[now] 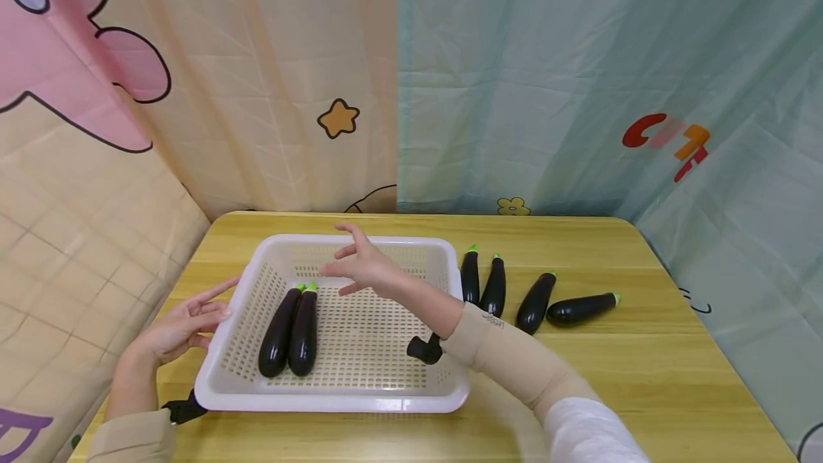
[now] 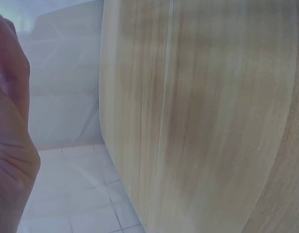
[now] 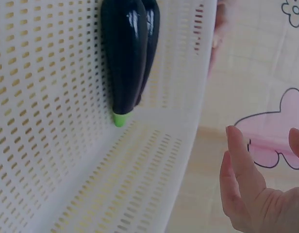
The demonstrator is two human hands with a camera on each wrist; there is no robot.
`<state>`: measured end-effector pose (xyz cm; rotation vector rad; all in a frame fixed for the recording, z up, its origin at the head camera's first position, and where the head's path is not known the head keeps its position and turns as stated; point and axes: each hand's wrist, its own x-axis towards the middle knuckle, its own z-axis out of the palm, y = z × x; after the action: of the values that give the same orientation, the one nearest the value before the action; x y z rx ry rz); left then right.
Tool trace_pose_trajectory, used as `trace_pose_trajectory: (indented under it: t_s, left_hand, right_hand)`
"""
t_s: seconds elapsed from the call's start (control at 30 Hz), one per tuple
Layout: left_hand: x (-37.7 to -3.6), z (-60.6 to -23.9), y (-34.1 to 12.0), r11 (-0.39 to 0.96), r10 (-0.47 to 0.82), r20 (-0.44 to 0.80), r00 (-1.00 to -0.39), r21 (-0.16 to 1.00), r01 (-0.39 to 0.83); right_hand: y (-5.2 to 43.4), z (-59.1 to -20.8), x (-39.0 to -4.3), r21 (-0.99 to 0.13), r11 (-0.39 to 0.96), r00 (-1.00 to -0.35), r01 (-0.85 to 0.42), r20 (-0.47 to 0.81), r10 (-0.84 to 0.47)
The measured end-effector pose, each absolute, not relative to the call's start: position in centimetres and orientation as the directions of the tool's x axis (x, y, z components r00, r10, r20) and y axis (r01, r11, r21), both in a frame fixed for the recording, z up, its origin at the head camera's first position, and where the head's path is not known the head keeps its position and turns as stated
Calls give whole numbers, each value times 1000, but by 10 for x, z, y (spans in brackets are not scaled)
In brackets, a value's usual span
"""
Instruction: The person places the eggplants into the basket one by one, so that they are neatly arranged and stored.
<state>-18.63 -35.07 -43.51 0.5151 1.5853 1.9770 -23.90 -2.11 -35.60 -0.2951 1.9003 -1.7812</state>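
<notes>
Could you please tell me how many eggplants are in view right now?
6. Two lie side by side in the white basket: eggplants and. Four lie on the table right of it. None seems hidden.

L hand low at left, fingers straight; R hand raised, fingers spread, forearm angled across.

Dark purple eggplants, white perforated basket, wooden table.
</notes>
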Motion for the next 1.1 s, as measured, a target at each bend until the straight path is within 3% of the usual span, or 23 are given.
trace_pose_trajectory:
  t_s: [0.43,1.1]
  left_hand:
    - [-187,-437,-350,-158,637,-30,-770,973,-168]
    - [-186,-435,-349,-168,638,-24,-769,971,-169]
  right_hand:
    - [45,-317,-250,-996,-30,-908,81,-61,-414]
    - [141,-331,-249,-973,-218,-980,71,-28,-196]
